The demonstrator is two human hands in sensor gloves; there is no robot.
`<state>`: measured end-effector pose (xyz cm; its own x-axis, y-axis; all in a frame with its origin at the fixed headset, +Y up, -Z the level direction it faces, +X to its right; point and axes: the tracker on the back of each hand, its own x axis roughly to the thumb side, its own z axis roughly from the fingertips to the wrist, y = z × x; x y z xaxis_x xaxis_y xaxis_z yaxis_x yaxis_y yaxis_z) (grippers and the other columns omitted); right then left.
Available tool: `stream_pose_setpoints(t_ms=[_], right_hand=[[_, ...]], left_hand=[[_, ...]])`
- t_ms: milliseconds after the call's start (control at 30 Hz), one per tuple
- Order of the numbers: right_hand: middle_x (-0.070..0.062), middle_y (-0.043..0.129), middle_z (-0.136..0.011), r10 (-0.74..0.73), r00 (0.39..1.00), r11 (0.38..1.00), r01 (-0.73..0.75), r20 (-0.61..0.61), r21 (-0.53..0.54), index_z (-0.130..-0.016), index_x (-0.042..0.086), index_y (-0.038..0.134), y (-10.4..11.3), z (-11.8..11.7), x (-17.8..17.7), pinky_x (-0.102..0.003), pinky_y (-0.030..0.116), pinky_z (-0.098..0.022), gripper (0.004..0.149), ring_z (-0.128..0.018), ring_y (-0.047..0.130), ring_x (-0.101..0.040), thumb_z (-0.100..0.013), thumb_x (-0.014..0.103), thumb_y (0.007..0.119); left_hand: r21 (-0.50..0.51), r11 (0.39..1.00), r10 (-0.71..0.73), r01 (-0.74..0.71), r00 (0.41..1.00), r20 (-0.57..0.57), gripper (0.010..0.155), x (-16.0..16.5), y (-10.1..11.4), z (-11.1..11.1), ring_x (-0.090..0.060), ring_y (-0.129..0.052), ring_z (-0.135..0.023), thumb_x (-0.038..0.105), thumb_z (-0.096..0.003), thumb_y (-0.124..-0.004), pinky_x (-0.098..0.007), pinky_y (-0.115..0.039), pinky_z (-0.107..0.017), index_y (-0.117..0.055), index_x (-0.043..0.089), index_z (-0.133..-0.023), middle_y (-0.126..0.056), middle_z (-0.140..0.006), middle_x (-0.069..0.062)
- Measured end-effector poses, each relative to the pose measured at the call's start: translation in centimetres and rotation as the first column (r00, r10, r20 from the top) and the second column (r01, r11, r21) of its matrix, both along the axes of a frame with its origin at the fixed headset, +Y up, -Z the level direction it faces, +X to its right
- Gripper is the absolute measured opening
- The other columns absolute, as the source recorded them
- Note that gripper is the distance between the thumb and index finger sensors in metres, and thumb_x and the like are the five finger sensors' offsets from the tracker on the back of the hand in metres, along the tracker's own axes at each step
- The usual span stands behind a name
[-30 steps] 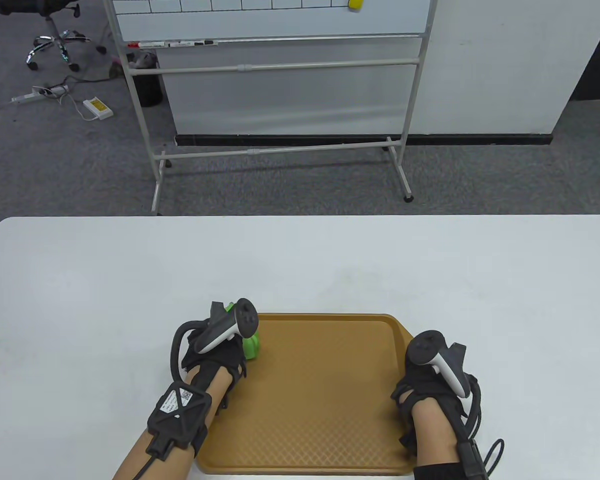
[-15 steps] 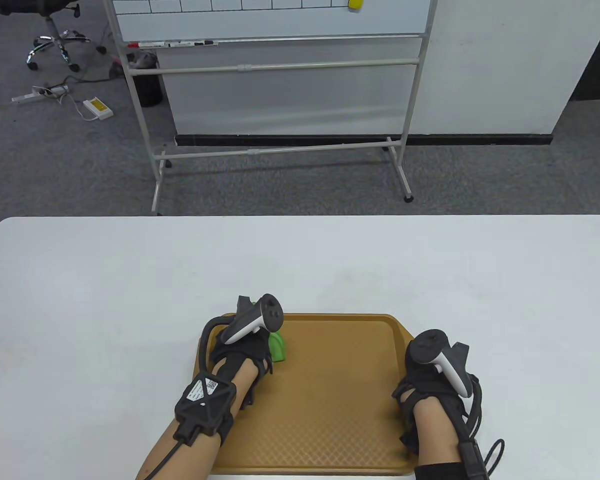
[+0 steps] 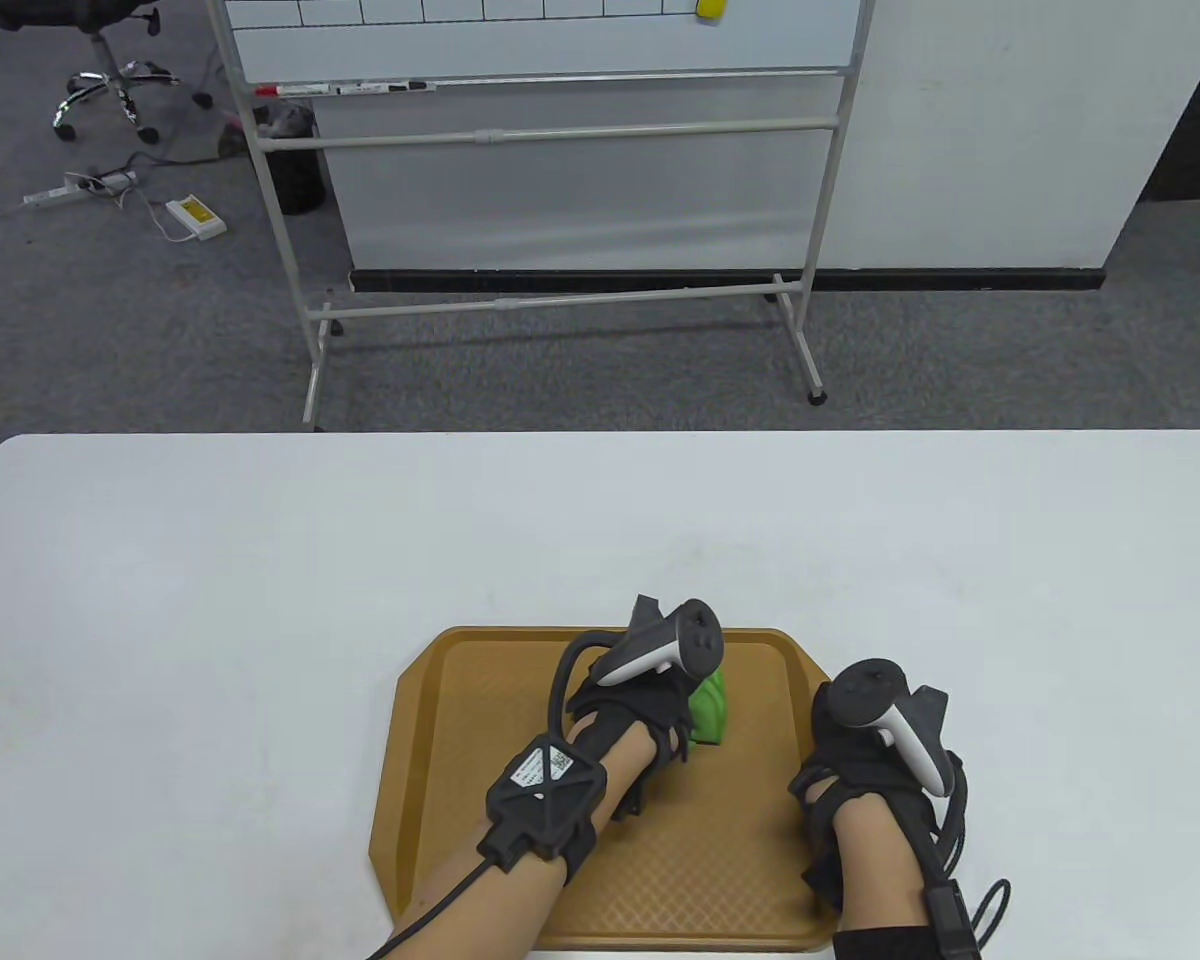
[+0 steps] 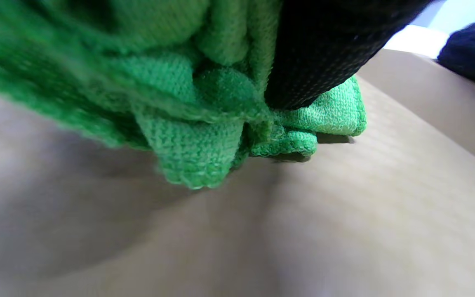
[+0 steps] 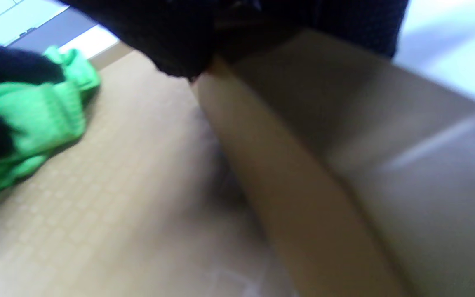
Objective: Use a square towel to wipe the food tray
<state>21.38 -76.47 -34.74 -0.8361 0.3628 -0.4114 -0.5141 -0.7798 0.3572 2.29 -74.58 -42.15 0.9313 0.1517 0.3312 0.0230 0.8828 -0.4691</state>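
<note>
A brown food tray (image 3: 460, 740) lies on the white table near its front edge. My left hand (image 3: 660, 700) grips a bunched green towel (image 3: 710, 708) and presses it on the tray floor, right of the middle. In the left wrist view the towel (image 4: 188, 136) touches the tray floor (image 4: 344, 206) under a gloved finger (image 4: 324, 53). My right hand (image 3: 840, 770) holds the tray's right rim; in the right wrist view its fingers (image 5: 179, 45) clasp the rim (image 5: 287, 189), with the towel (image 5: 35, 119) at the left.
The white table (image 3: 260, 560) stretches to both sides and behind the tray. A whiteboard stand (image 3: 560, 200) stands on the carpet beyond the far table edge.
My left hand has slid the green towel across the tray from its far left corner to the right, close to my right hand. The right hand has stayed on the rim.
</note>
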Motion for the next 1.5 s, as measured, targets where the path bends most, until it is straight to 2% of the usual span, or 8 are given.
stream_pose_setpoints(t_ms=[267,433,667,867,933,1167,1300,1500], right_hand=[[-0.003,0.043,-0.118,-0.019,0.999,1.0,0.019,0.035,0.005,-0.103,0.03,0.029,0.2,0.0,0.6,-0.045,0.077,-0.047,0.076,-0.072,0.083,-0.033,-0.047,0.027,0.079],[0.0,0.044,-0.118,-0.059,0.997,0.998,0.06,0.058,-0.001,-0.102,0.033,0.032,0.1,0.1,1.2,-0.044,0.079,-0.045,0.073,-0.068,0.087,-0.032,-0.047,0.028,0.078],[0.0,0.044,-0.117,-0.205,0.971,0.979,0.206,0.12,0.008,-0.101,0.038,0.036,-0.5,0.4,2.6,-0.044,0.08,-0.042,0.064,-0.064,0.09,-0.032,-0.049,0.029,0.072],[0.002,0.042,-0.118,-0.243,0.962,0.97,0.244,0.125,0.004,-0.101,0.039,0.035,-0.7,0.5,2.8,-0.045,0.079,-0.043,0.064,-0.065,0.088,-0.032,-0.049,0.03,0.071],[0.001,0.041,-0.118,-0.242,0.962,0.97,0.244,0.124,0.001,-0.101,0.039,0.035,-0.7,0.5,2.8,-0.048,0.077,-0.049,0.064,-0.065,0.087,-0.032,-0.049,0.03,0.07],[0.004,0.04,-0.118,-0.267,0.955,0.963,0.27,0.13,-0.005,-0.101,0.041,0.034,-0.8,0.6,2.9,-0.048,0.077,-0.049,0.063,-0.065,0.086,-0.031,-0.05,0.032,0.07],[0.004,0.038,-0.119,-0.254,0.96,0.966,0.258,0.119,-0.019,-0.101,0.041,0.031,-0.7,0.6,2.7,-0.047,0.076,-0.05,0.065,-0.066,0.085,-0.03,-0.05,0.032,0.071],[0.005,0.034,-0.119,-0.236,0.967,0.969,0.242,0.099,-0.045,-0.101,0.042,0.027,-0.7,0.7,2.6,-0.046,0.075,-0.05,0.074,-0.068,0.083,-0.028,-0.049,0.035,0.079]], left_hand=[[-0.034,0.999,0.033,-0.032,0.998,0.052,0.067,3.1,-0.5,0.1,-0.041,-0.065,-0.085,0.032,-0.052,-0.088,-0.054,-0.057,-0.063,-0.053,0.039,-0.109,-0.043,-0.12,0.012],[-0.037,0.999,0.021,-0.017,0.993,0.116,0.067,4.0,-0.5,1.0,-0.037,-0.069,-0.078,0.034,-0.0519,-0.088,-0.049,-0.064,-0.058,-0.052,0.038,-0.109,-0.043,-0.12,0.011],[-0.122,0.992,0.038,-0.01,0.972,0.232,0.071,5.0,-0.4,4.2,-0.03,-0.077,-0.068,0.042,-0.0514,-0.087,-0.042,-0.074,-0.049,-0.049,0.035,-0.11,-0.037,-0.12,0.007],[-0.203,0.978,0.099,-0.042,0.955,0.28,0.072,4.8,-0.7,6.5,-0.025,-0.081,-0.062,0.046,-0.0512,-0.087,-0.038,-0.077,-0.043,-0.048,0.033,-0.111,-0.032,-0.121,0.005],[-0.223,0.974,0.111,-0.043,0.946,0.304,0.072,4.6,-0.8,7.2,-0.024,-0.082,-0.061,0.047,-0.0512,-0.087,-0.036,-0.078,-0.043,-0.048,0.034,-0.111,-0.029,-0.121,0.006],[-0.335,0.94,0.194,-0.063,0.907,0.374,0.071,4.0,-1.2,9.7,-0.022,-0.083,-0.059,0.049,-0.0514,-0.086,-0.035,-0.078,-0.041,-0.05,0.036,-0.111,-0.027,-0.12,0.006],[-0.341,0.939,0.188,-0.04,0.891,0.413,0.07,3.6,-1.2,11.1,-0.023,-0.083,-0.06,0.049,-0.0516,-0.085,-0.035,-0.078,-0.042,-0.051,0.037,-0.111,-0.027,-0.12,0.008],[-0.337,0.941,0.163,-0.005,0.883,0.44,0.068,2.3,-1.0,12.5,-0.024,-0.082,-0.061,0.047,-0.0518,-0.085,-0.037,-0.077,-0.043,-0.051,0.038,-0.11,-0.027,-0.119,0.009]])
